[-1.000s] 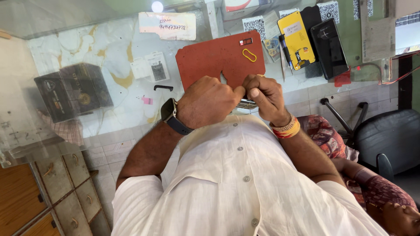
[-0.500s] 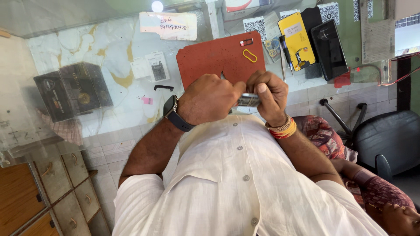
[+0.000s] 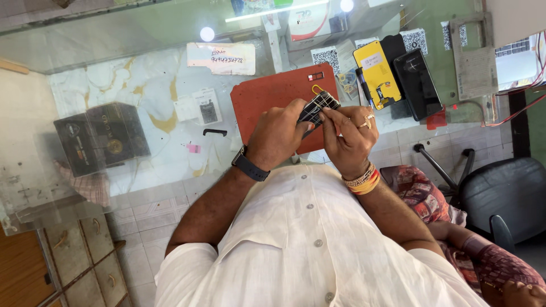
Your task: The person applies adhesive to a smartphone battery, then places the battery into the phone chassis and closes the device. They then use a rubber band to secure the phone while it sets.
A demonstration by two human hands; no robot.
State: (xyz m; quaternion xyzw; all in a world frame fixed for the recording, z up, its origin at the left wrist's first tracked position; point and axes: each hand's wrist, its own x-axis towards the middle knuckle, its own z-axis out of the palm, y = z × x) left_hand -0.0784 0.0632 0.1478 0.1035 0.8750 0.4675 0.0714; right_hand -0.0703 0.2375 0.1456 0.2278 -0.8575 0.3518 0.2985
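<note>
1. Glass counter (image 3: pixel 142 142) fills the upper half of the frame, over a marbled white-and-yellow base; a red mat (image 3: pixel 267 99) lies at its centre.
2. Left hand (image 3: pixel 278 136), with a dark watch (image 3: pixel 250 166) at the wrist, is clenched around the lower end of a small dark phone (image 3: pixel 318 106) that carries a grid of light lines.
3. Right hand (image 3: pixel 350 136), ringed and with bangles (image 3: pixel 364 179) at the wrist, pinches the phone's right edge with fingertips.
4. Phone sits above the mat's right part, at frame centre, tilted up to the right.
5. Against half a second ago, the hands have risen from the mat's lower edge, and the phone now shows above the knuckles instead of between the fists.
6. Upper right: a yellow phone (image 3: pixel 376 74) and a black phone (image 3: pixel 418 84) lie side by side.
7. Left: a dark box (image 3: pixel 102 136) stands on the glass.
</note>
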